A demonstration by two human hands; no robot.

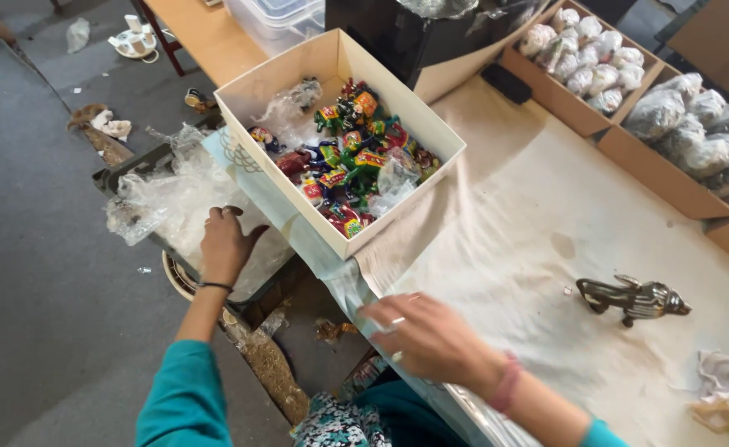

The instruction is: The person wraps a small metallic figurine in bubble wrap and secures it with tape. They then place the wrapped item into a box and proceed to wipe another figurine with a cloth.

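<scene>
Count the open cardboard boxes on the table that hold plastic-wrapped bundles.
2: one box of small white bundles at the top, and a box of larger grey bundles beside it on the right. More may lie past the frame's edge.

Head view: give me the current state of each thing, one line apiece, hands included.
White box: open, holds colourful painted figurines.
Metal animal figurine: upright on the cloth, unwrapped, untouched.
Left hand: reaching down onto crumpled clear plastic beside the table.
Right hand: flat on the table edge, holding nothing.
Cardboard trays: open, filled with wrapped bundles.
Crumpled paper: loose on the cloth.
</scene>
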